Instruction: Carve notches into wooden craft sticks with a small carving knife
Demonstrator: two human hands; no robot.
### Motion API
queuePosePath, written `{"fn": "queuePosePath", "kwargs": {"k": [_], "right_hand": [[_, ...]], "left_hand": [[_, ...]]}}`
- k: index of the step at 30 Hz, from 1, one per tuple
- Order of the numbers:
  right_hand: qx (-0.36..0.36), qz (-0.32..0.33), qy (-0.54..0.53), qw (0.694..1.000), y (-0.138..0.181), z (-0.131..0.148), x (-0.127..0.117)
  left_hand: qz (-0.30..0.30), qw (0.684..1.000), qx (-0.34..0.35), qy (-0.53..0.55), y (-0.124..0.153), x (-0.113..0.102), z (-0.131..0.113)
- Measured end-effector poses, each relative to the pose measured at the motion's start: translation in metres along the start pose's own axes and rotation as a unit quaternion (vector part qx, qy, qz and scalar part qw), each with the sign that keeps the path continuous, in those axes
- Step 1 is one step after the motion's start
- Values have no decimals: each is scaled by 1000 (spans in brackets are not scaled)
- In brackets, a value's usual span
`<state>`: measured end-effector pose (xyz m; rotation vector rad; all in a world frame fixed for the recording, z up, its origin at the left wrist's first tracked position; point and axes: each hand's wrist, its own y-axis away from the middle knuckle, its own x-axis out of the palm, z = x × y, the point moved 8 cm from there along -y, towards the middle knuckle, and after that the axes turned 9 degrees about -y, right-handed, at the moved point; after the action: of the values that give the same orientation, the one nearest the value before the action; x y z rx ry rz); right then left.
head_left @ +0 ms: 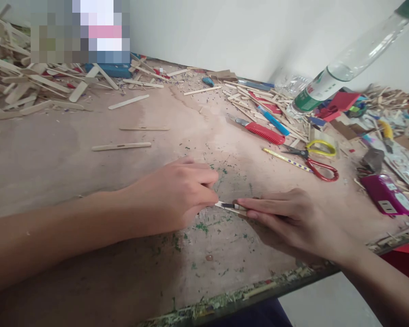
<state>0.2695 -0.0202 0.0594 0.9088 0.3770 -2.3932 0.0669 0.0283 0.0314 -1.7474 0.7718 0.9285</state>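
My left hand [191, 193] is closed on a wooden craft stick [219, 204], pressing it down on the table, with only a short pale end showing past the fingers. From the right, my right hand [286, 215] pinches a small craft knife [230, 206]. Its dark narrow blade and silver collar stick out beyond the fingertips and lie against the stick; its handle is mostly hidden by the fingers. Two craft sticks with a small slot in the middle, one nearer [136, 146] and one farther [157, 128], rest beyond my left hand.
A red box cutter [264, 133], red-and-yellow-handled scissors [308, 156] and a patterned pencil [286, 159] lie beyond my right hand. A water bottle [322, 88] stands behind them. Piles of craft sticks [30, 81] fill the far left. A magenta device [388, 194] sits near the right edge.
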Motion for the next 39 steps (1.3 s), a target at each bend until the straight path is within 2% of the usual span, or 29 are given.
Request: {"fn": "queuePosePath", "kwargs": {"k": [7, 13, 16, 18, 21, 24, 29, 33, 39], "right_hand": [[-18, 5, -29, 999, 0, 4, -1], [-17, -12, -36, 999, 1, 2, -1], [-14, -17, -43, 999, 2, -1, -1], [-6, -22, -41, 999, 2, -3, -2], [2, -28, -33, 999, 1, -4, -2], [0, -31, -26, 999, -2, -2, -2], [1, -31, -11, 999, -2, 0, -4], [-7, -20, 0, 1000, -2, 2, -6], [-24, -12, 16, 1000, -4, 3, -4]], "left_hand": [[18, 1000, 3, 4, -6, -14, -9], [21, 997, 0, 76, -3, -9, -17], [1, 995, -34, 89, 0, -10, -8], [0, 997, -67, 36, 1, -10, 2], [58, 995, -52, -56, 1, -1, 6], [114, 991, -26, -73, 2, 10, 4], [88, 992, -54, -68, 1, 8, 2], [129, 989, -56, -47, -1, 11, 1], [197, 975, -99, -19, -3, 17, 7]]}}
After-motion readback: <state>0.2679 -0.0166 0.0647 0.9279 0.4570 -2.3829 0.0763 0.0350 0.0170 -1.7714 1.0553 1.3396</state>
